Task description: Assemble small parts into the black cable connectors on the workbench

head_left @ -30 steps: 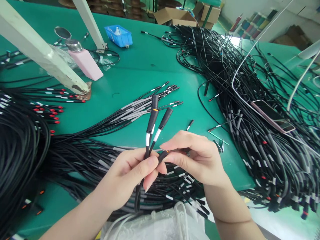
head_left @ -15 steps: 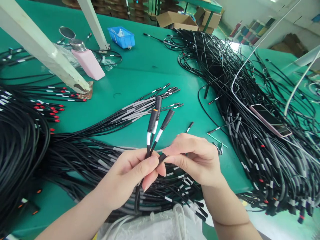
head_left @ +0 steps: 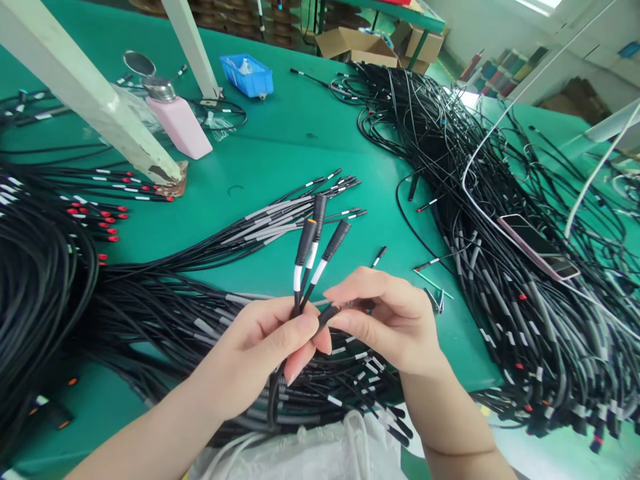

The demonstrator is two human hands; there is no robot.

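My left hand (head_left: 275,340) is closed around a black multi-branch cable (head_left: 274,393). Three black cable connectors (head_left: 319,230) with white labels fan upward above its fingers, one showing an orange ring. Another short black connector (head_left: 327,317), with orange at its end, pokes out to the right between my left thumb and fingers. At that end, the curled fingers of my right hand (head_left: 385,320) close in, thumb against the connector and index fingertip just above it. Whatever lies deeper inside the right fingers is hidden.
Bundles of black cables (head_left: 165,313) lie beneath my hands and at the left. A large cable heap (head_left: 465,193) fills the right, with a phone (head_left: 540,247) on it. Behind stand a pink bottle (head_left: 179,127), a blue bin (head_left: 247,77) and white posts (head_left: 100,93).
The right index finger has lifted slightly off the short connector, and its orange end now shows. The left hand keeps its hold. The view has shifted slightly.
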